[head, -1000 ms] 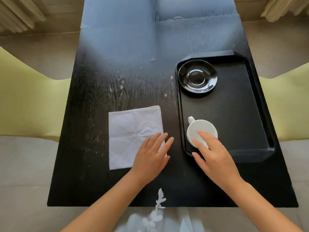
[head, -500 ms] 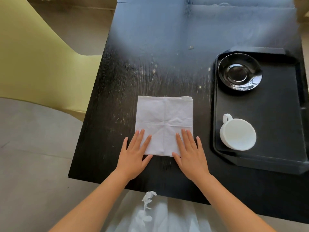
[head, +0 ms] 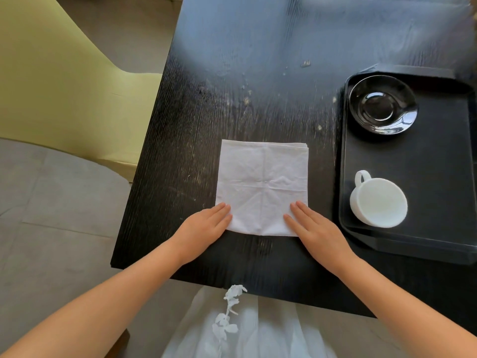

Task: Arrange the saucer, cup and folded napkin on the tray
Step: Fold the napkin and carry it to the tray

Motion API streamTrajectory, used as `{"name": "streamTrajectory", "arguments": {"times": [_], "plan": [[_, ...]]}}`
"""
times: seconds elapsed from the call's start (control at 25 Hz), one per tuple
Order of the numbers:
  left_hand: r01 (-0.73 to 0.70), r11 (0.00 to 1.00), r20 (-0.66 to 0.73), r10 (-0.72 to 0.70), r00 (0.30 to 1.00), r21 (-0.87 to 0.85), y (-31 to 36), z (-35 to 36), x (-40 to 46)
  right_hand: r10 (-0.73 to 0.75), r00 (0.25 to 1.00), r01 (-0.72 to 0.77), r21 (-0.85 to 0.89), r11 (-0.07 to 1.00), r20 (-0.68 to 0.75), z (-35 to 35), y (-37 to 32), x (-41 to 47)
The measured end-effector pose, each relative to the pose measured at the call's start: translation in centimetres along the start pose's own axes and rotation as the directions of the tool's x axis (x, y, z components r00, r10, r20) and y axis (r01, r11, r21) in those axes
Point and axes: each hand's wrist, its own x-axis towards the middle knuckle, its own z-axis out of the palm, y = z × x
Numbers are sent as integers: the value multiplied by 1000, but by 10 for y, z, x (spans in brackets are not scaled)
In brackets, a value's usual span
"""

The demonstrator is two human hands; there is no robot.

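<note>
- Folded white napkin (head: 262, 187) flat on the black bench (head: 232, 73), nearly square, slightly longer along the 12-to-6 line, layered edges at its 12 o'clock side, cross creases through the middle.
- Black tray (head: 438, 192) at 3 o'clock of the napkin, long axis 12 to 6, just beside it but apart.
- Glossy black saucer (head: 383, 104) upright in the tray's 11 o'clock corner.
- White cup (head: 378, 201) toward the tray's 7 o'clock corner, well apart from the saucer, handle pointing to 11 o'clock; mouth up or down, cannot tell.
- Bench top worn, pale scuffs in the grain; yellow-green chair (head: 59, 86) at 9 o'clock, grey floor (head: 51, 215) below, white lacy garment (head: 232, 332) at 6 o'clock.
- Left hand (head: 204, 226) flat, fingers together, tips on the napkin's 7 o'clock corner, nothing clasped.
- Right hand (head: 318, 232) flat likewise, fingers together, tips pressing the 5 o'clock corner, nothing clasped.
</note>
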Motion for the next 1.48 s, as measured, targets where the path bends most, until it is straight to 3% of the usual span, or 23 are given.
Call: {"name": "streamTrajectory", "arguments": {"times": [0.12, 0.2, 0.32, 0.4, 0.56, 0.64, 0.84, 1.0, 1.08, 1.2, 1.28, 1.36, 1.48], "plan": [[17, 996, -48, -22, 999, -87, -6, -6, 3, 23, 999, -21, 70, 997, -25, -8, 1, 6], [97, 969, -45, -110, 993, -226, -7, -19, 10, 97, 995, -93, 189, 978, -13, -16, 0, 8], [391, 753, 158, -365, 918, -530, -16, -42, 15, 324, 933, -360, 390, 848, 157, -33, -2, 10], [467, 609, 197, -458, 867, -641, -23, -52, 19, 424, 882, -466, 503, 727, 204, -46, 0, 19], [456, 493, 65, -623, 779, -740, -31, -64, 46, 630, 771, -531, 646, 549, 97, -60, 15, 58], [444, 474, 2, -682, 731, -761, -37, -65, 65, 692, 718, -559, 653, 511, 74, -56, 25, 79], [484, 495, -40, -728, 685, -722, -56, -48, 102, 676, 736, -588, 510, 627, 18, -25, 58, 107], [527, 535, -34, -722, 691, -660, -66, -30, 113, 679, 733, -607, 477, 635, 29, -15, 65, 116], [529, 565, -102, -739, 666, -633, -64, -27, 114, 707, 707, -623, 470, 625, -4, -15, 63, 119], [582, 641, -286, -757, 588, -500, -50, -22, 109, 722, 672, -641, 359, 679, -166, -16, 49, 114], [525, 774, -317, -628, 711, -354, -26, -20, 111, 608, 769, -574, 203, 793, -200, -14, 29, 113], [402, 882, -248, -458, 853, -247, -1, -10, 123, 451, 885, -442, 93, 892, -116, -2, 9, 117], [395, 899, -126, -422, 898, -191, 11, 11, 142, 343, 939, -343, 59, 938, 8, 20, 0, 128]]}}
